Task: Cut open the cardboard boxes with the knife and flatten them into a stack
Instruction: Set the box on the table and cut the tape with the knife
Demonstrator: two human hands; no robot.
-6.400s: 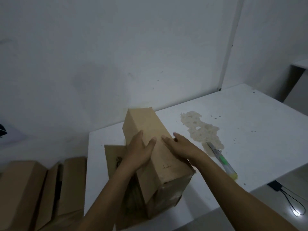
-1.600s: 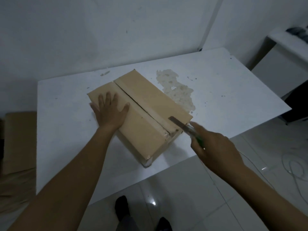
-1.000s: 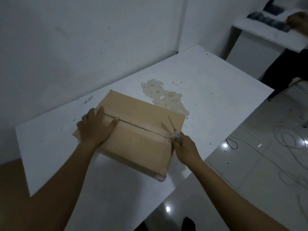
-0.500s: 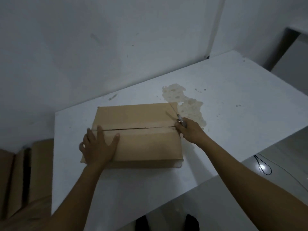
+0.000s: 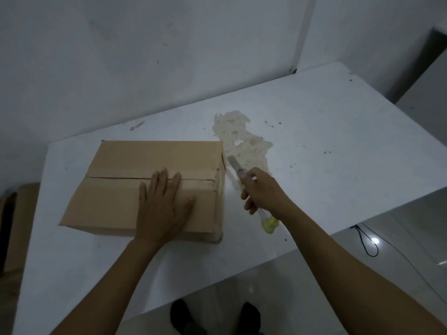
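Pressing box [image 5: 125,160] with flat left fingers [image 5: 161,181]; right fingers [image 5: 247,197] grip knife [image 5: 234,163].

Brown box lying flat, knife at its right end

The cardboard box [image 5: 145,160] is plain brown and lies low and wide on the white table [image 5: 338,141], its two top flaps meeting in a seam that runs left to right and shows as a thin dark slit. Shiny tape covers the right end, wrinkled where the seam reaches it. My left hand [image 5: 162,209] lies flat on the near flap, fingertips at the seam. The knife [image 5: 233,163] is a slim utility cutter with a yellow butt; my right hand [image 5: 261,192] grips its handle, and the bare blade points up and away, just beside the box's far right corner. I cannot tell whether it touches the box.
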